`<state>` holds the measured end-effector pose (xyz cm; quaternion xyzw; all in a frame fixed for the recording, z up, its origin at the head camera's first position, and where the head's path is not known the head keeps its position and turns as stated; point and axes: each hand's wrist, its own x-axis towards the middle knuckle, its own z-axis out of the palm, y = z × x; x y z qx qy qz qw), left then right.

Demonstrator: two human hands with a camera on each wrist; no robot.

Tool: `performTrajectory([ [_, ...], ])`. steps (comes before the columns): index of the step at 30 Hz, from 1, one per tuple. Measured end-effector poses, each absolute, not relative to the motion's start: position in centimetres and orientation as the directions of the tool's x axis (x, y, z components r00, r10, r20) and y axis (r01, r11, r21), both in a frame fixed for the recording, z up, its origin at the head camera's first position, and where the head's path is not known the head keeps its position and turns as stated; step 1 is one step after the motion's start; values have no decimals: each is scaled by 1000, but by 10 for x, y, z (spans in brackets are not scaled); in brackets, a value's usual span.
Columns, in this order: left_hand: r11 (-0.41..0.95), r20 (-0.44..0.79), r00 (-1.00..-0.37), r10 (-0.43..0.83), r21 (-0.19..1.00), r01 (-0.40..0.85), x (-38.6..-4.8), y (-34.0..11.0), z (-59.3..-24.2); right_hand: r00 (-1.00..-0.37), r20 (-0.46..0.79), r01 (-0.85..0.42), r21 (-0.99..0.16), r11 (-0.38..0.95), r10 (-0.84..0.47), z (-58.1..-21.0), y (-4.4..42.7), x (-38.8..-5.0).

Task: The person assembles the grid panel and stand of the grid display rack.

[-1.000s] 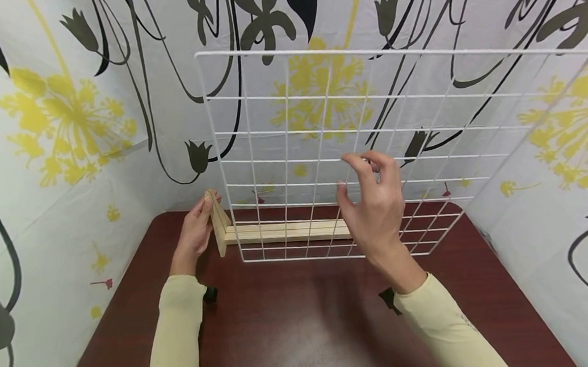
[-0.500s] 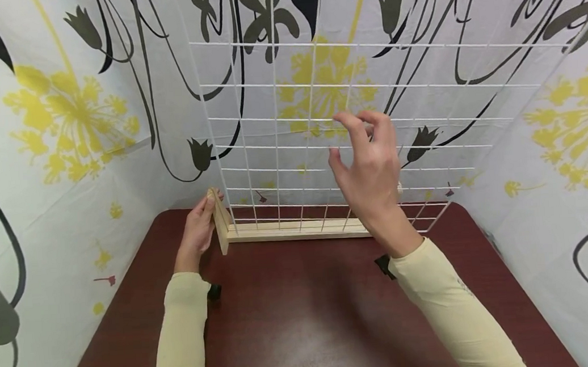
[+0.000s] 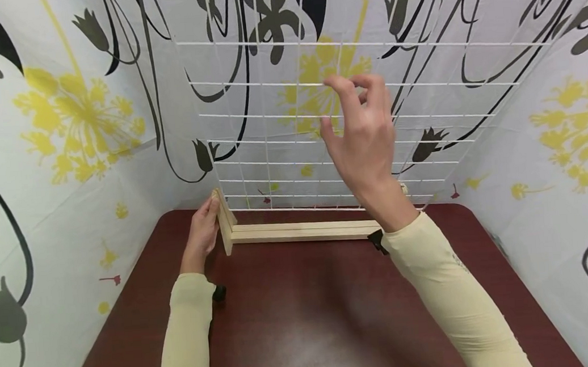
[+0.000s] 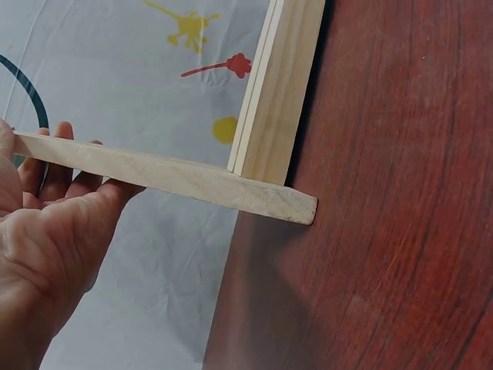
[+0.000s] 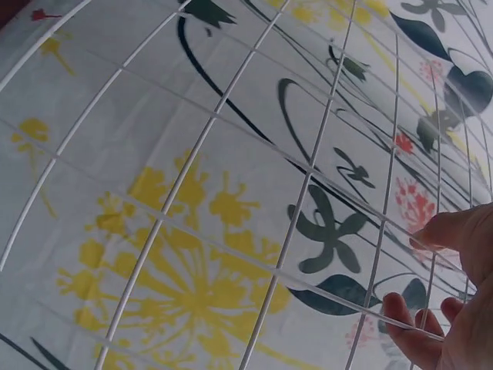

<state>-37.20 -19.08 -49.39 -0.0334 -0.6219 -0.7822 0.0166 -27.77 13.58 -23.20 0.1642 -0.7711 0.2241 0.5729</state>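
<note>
In the head view a wooden stand lies along the table's back, with a long rail (image 3: 302, 232) joined to an upright end board (image 3: 224, 222). My left hand (image 3: 202, 231) pinches the top of that end board, thumb on one side and fingers on the other. The left wrist view shows the board (image 4: 192, 177) meeting the rail. A white wire grid panel (image 3: 258, 44) is held up above the rail by my right hand (image 3: 364, 136), whose fingers hook its wires. The panel's bottom edge is above and behind the rail; its top runs out of view.
The dark red table (image 3: 292, 308) spreads in front of the stand. Patterned white sheeting (image 3: 135, 177) stands close behind the table and along both sides. My right forearm hides the rail's right end.
My right hand has raised the wire grid panel, so its bottom edge has gone from in front of and below the rail to above it. My left hand still holds the end board.
</note>
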Motion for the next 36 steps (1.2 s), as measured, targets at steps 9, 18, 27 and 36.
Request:
performTrajectory([
  [9, -186, 85, -996, 28, 979, 78, -371, -189, -492, -249, 968, -511, -155, 846, 27, -206, 126, -281],
  [18, -196, 106, -994, 9, 975, 102, -372, -190, -493, -240, 971, -503, -125, 855, 0, -196, 108, -290],
  [27, -210, 101, -995, 15, 973, 96, -372, -192, -492, -260, 965, -495, -146, 856, 15, -198, 99, -297],
  [36, -173, 93, -995, 23, 981, 88, -371, -192, -493, -273, 962, -483, -150, 862, 14, -202, 98, -306],
])
